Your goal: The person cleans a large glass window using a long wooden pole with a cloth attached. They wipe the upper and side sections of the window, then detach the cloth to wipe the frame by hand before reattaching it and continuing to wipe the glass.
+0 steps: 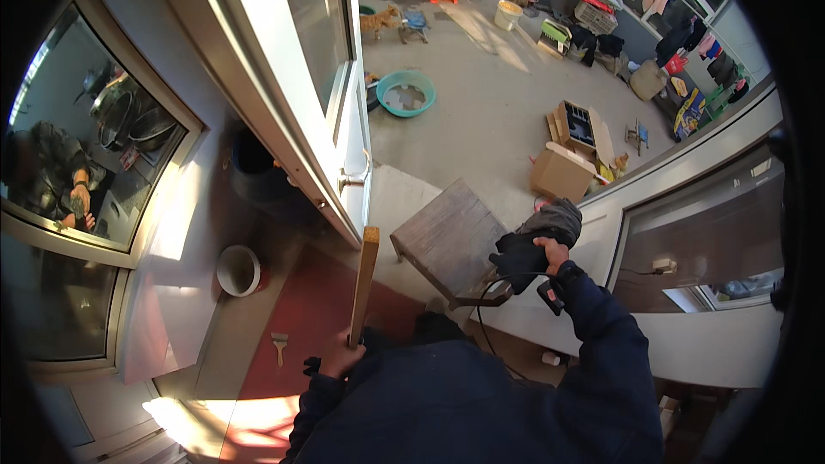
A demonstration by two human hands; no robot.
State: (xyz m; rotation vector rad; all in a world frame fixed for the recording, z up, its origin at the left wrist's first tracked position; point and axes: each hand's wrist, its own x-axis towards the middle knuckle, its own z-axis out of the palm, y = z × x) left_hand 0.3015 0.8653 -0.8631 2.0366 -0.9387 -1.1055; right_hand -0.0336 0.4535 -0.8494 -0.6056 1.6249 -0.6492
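My left hand (340,354) grips the lower end of a narrow wooden strip (364,283), which stands roughly upright beside the edge of the open door. Farther forward, my right hand (553,254) is closed on a bundle of dark cloth (519,254), black with a grey part at its far end. The bundle is at the right side of a worn wooden stool (448,232); whether it rests on the stool I cannot tell. From a small device (550,296) by my right wrist, a black cable (485,325) loops down past the stool.
The white-framed door (351,109) stands open at left. A paintbrush (279,349) lies on the red mat (303,309) near a white bucket (238,270). Beyond the doorway are cardboard boxes (561,171), a teal basin (406,93) and a cat (381,20). A person (58,161) shows in the left window.
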